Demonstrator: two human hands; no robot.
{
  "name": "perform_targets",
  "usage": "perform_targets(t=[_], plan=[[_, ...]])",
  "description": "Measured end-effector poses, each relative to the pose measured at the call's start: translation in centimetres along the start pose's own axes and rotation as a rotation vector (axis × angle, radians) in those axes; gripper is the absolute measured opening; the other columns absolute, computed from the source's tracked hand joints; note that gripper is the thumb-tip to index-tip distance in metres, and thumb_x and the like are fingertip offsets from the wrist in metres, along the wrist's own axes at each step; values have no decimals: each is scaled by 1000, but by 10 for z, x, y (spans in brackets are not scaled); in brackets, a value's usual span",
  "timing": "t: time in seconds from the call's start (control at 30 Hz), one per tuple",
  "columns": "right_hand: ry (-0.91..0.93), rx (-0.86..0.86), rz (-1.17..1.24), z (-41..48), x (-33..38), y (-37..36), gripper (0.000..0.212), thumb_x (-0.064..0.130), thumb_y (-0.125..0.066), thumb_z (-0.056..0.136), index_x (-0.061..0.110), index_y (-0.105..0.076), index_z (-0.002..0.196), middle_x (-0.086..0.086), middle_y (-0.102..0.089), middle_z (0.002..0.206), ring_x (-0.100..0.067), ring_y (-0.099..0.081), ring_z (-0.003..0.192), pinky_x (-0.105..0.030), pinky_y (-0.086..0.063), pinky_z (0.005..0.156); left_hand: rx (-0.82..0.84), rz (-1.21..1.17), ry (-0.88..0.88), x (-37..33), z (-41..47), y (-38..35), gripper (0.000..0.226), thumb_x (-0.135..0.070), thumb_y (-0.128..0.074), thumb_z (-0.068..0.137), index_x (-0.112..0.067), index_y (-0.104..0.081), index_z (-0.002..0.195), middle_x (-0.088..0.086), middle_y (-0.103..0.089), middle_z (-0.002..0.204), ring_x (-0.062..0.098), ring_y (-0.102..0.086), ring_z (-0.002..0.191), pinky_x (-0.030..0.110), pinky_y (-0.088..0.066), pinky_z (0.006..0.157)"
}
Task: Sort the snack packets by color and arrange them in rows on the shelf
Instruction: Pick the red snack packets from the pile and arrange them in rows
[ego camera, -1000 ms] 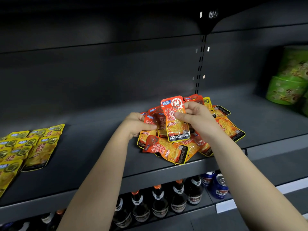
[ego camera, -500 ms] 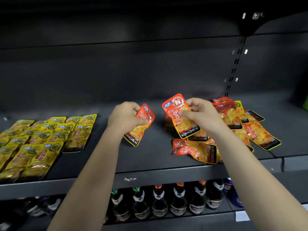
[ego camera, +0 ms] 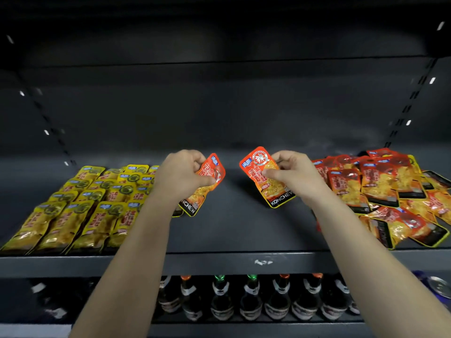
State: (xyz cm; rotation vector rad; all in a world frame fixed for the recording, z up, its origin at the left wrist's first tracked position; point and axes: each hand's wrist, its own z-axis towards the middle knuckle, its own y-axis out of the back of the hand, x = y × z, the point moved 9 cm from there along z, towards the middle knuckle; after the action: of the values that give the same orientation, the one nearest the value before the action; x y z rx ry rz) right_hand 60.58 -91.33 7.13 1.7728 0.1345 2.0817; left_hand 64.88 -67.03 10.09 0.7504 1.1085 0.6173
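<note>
A line of bottles [ego camera: 246, 298] stands on the lower shelf, nearest to me. Above them the shelf [ego camera: 219, 262] carries all the snack packets, with a bare stretch in its middle. A second ago both my hands were working at the red pile; they have since carried one packet apiece out over that bare stretch. My left grip [ego camera: 181, 175] is closed around a red packet [ego camera: 207, 184], crumpling its top, and the packet's black end hangs down just right of the yellow rows [ego camera: 80, 208]. My right grip [ego camera: 296, 175] pinches a second red packet [ego camera: 266, 176] by its edge, face toward me. The loose red pile [ego camera: 390, 191] lies further right. I judge the yellow rows look finished and the red row starts here; neither packet is laid down yet.
</note>
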Motion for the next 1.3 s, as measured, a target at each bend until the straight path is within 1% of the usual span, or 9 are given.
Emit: perform_targets(t=[0.3, 0.47, 0.53, 0.6, 0.7, 0.83, 0.97, 1.13, 1.3], plan=[[-83, -75, -74, 30, 4, -45, 10, 12, -77, 77, 17, -68, 79, -4, -76, 82, -21, -73, 77, -43, -59, 79, 8, -3, -16, 48, 15, 30, 30, -38, -84, 66, -26, -67, 88, -7, -69, 85, 11, -65, 75, 37, -57, 66], [-173, -125, -92, 52, -9, -70, 12, 12, -77, 78, 13, -68, 87, -12, -74, 90, -23, -71, 75, -25, -46, 49, 20, -12, -34, 67, 26, 39, 30, -37, -85, 66, -24, -67, 85, -7, -70, 79, 12, -66, 74, 40, -57, 69], [-219, -130, -52, 61, -19, -80, 17, 9, -77, 78, 7, -68, 92, -16, -73, 95, -29, -71, 80, -34, -55, 57, 31, -19, -35, 73, 29, 40, 29, -38, -84, 67, -24, -66, 86, -7, -70, 79, 12, -67, 73, 42, -58, 69], [-275, -140, -2, 66, -28, -89, 23, 6, -77, 78, 2, -67, 98, -16, -72, 97, -29, -70, 84, -44, -59, 78, 46, -32, -39, 77, 32, 39, 29, -38, -84, 68, -25, -66, 87, -7, -70, 80, 12, -67, 73, 41, -58, 68], [-323, -157, -20, 71, -39, -97, 22, 7, -78, 78, 6, -67, 96, -11, -71, 94, -24, -68, 85, -41, -56, 89, 55, -26, -53, 80, 35, 37, 29, -40, -83, 69, -25, -66, 87, -9, -70, 80, 10, -67, 72, 39, -58, 68], [-335, -210, -139, 74, -46, -100, 17, 14, -80, 75, 16, -67, 86, -9, -72, 94, -24, -70, 90, -37, -56, 86, 67, 1, -56, 83, 37, 33, 30, -43, -82, 70, -25, -66, 89, -9, -70, 83, 8, -65, 74, 34, -56, 69], [-305, -235, -254, 74, -44, -99, 10, 18, -76, 79, 16, -70, 87, -3, -68, 83, -18, -65, 73, -20, -48, 53, 72, 14, -57, 82, 39, 30, 30, -42, -82, 70, -26, -66, 89, -9, -69, 84, 8, -64, 74, 29, -51, 65], [-265, -226, -415, 76, -44, -102, 11, 25, -72, 83, 18, -70, 90, -5, -72, 90, -24, -66, 89, -33, -54, 78, 63, 65, -61, 80, 38, 30, 31, -42, -81, 71, -25, -66, 93, -9, -69, 87, 10, -64, 75, 29, -52, 64], [-288, -223, -515, 74, -42, -102, 19, 30, -71, 84, 16, -68, 96, -5, -68, 95, -26, -64, 95, -29, -47, 73, 41, 68, -58, 81, 36, 33, 31, -40, -82, 70, -23, -65, 91, -7, -67, 85, 13, -62, 73, 30, -52, 62]])
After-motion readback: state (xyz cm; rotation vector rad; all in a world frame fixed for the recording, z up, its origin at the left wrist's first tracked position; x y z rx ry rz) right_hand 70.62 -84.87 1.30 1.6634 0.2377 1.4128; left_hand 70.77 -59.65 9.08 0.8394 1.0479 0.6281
